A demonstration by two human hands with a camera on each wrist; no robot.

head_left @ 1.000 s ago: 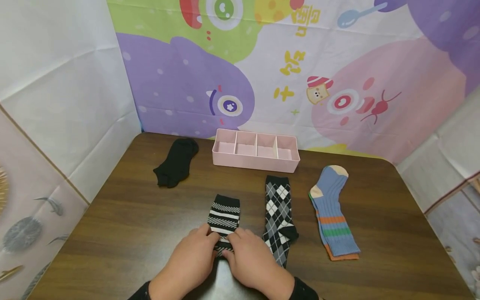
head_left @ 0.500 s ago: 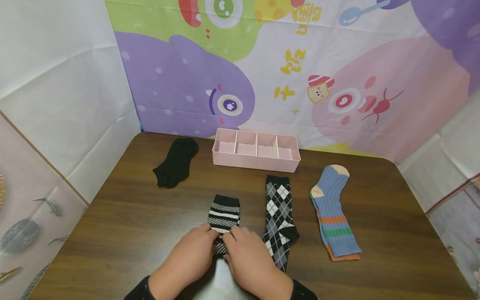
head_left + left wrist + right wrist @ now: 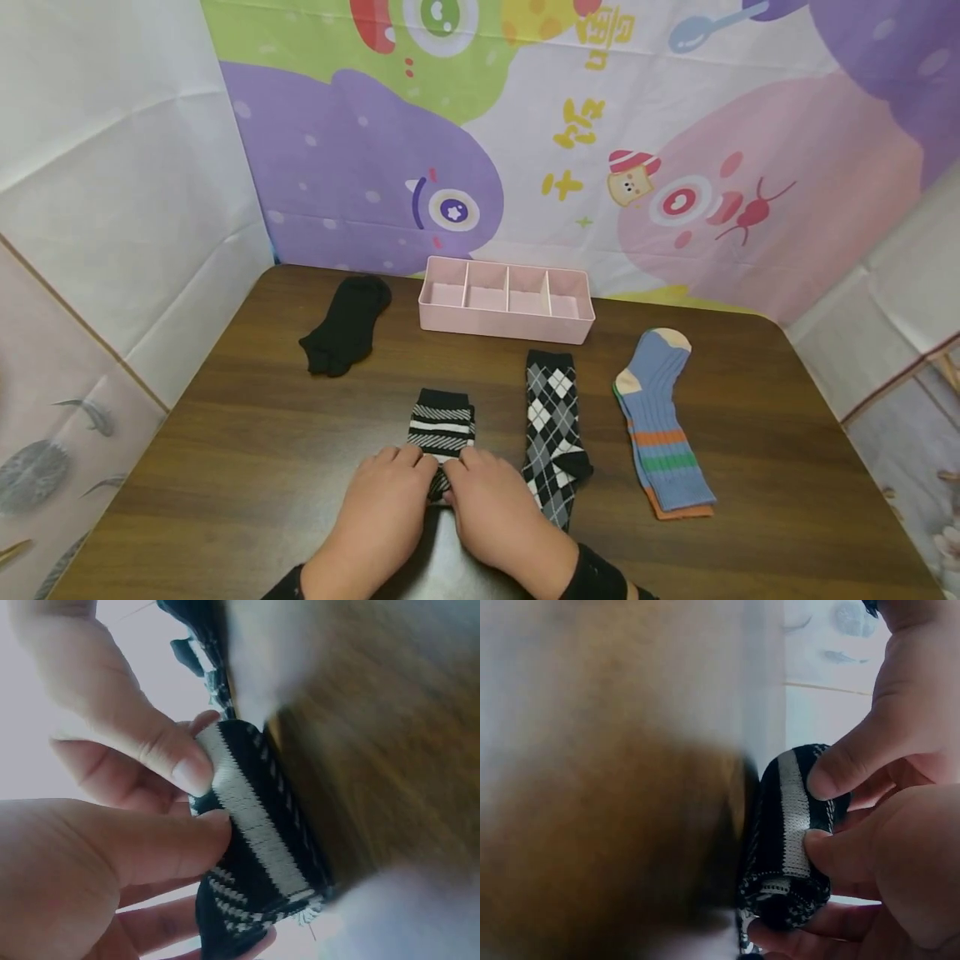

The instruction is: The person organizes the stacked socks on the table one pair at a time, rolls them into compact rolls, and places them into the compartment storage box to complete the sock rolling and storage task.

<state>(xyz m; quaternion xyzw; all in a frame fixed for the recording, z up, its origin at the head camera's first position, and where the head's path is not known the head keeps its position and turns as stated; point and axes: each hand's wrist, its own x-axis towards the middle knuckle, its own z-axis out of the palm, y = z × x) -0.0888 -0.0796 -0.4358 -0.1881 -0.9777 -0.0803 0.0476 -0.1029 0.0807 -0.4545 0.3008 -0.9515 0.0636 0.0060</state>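
A black-and-white striped sock (image 3: 441,417) lies at the middle of the table, its near end rolled into a thick bundle. My left hand (image 3: 382,508) grips the left part of that roll, and my right hand (image 3: 502,512) grips the right part. In the left wrist view both thumbs press the striped roll (image 3: 259,825), fingers curled behind it. The right wrist view shows the spiral end of the rolled sock (image 3: 791,817) between thumbs and fingers. From the head view, the fingers and backs of the hands hide most of the roll.
Right of my hands lies an argyle sock (image 3: 551,417), then a pair of blue striped socks (image 3: 660,425). Black socks (image 3: 347,325) rest at the back left. A pink tray (image 3: 502,321) with several compartments stands at the table's (image 3: 247,467) back edge, before a cartoon cloth (image 3: 555,225).
The near end of the striped sock is rolled a little further away from me, so less flat sock shows. Both hands keep their hold and have edged forward; the whole view has shifted slightly.
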